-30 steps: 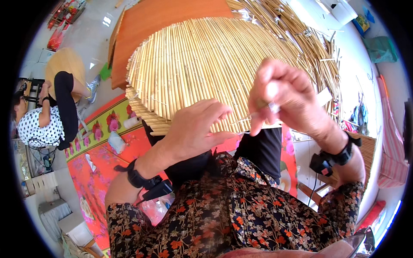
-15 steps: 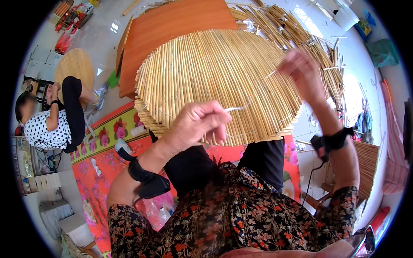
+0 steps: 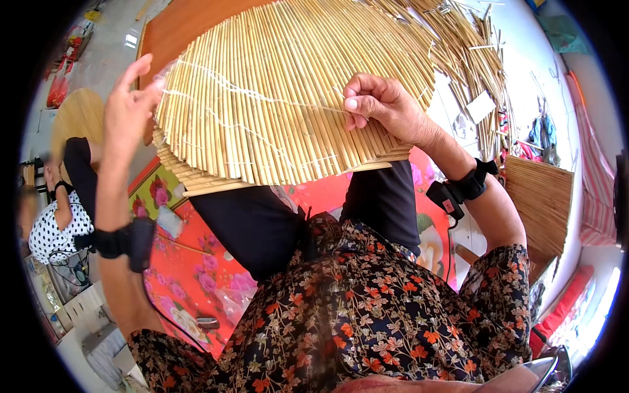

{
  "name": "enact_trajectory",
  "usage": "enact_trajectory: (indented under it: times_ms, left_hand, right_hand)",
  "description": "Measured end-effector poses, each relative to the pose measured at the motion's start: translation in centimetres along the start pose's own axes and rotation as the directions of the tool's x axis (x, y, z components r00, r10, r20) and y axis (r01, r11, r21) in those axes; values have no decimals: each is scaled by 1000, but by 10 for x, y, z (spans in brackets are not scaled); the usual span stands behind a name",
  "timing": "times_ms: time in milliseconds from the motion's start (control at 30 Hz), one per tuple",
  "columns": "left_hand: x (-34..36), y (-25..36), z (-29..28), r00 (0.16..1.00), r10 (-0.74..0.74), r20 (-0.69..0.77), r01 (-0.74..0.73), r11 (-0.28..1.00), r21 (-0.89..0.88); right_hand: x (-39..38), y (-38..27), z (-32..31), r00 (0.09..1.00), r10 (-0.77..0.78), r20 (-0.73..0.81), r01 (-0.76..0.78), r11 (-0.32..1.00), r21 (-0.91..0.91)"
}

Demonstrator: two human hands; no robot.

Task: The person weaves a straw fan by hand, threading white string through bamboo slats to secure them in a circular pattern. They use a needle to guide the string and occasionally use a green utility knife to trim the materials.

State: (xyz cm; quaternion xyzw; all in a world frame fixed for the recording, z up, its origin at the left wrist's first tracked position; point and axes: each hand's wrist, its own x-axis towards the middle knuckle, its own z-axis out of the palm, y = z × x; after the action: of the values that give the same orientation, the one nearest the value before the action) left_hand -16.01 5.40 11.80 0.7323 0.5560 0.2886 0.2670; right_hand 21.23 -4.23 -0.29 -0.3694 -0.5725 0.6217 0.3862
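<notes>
Left hand (image 3: 131, 105) risen, thread (image 3: 262, 98) taut (pinched) to right hand (image 3: 383, 108), over mat (image 3: 275, 131)

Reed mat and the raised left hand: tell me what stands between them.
Nothing visible does. The left hand is lifted at the reed mat's left edge, with only a thin pale thread running across the mat to the right hand, whose fingers rest on the reeds.

floral blouse (image 3: 367, 308), black wrist straps (image 3: 124, 241), dark trousers (image 3: 262, 223)

Pale floor (image 3: 105, 39), daylight glare at upper left. Red floral mat (image 3: 196, 268) underfoot. Loose reed stalks (image 3: 472, 46) piled upper right; second person (image 3: 59, 216) seated left.
</notes>
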Motion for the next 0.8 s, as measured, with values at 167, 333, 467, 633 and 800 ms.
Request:
enact_trajectory:
  times_ms: [167, 333, 467, 633, 800]
  left_hand:
    - [-43, 34, 82, 790, 256, 557, -130, 958, -256]
    - [-53, 34, 112, 625, 430, 651, -389, 895, -218]
    - [-54, 47, 104, 617, 299, 728, -297, 945, -137]
    - [-58, 43, 95, 598, 400, 695, -428, 892, -146]
    - [-63, 38, 102, 708, 304, 637, -114, 940, -322]
  right_hand:
    - [-8, -2, -4, 999, 11, -36, -11, 1000, -9]
    - [-6, -6, 0, 1000, 20, -23, -21, 999, -34]
    - [-7, -6, 0, 1000, 13, -27, -15, 997, -73]
    - [-8, -12, 2, 999, 5, -38, -8, 998, -58]
    - [-6, -10, 2, 999, 31, -16, -32, 999, -35]
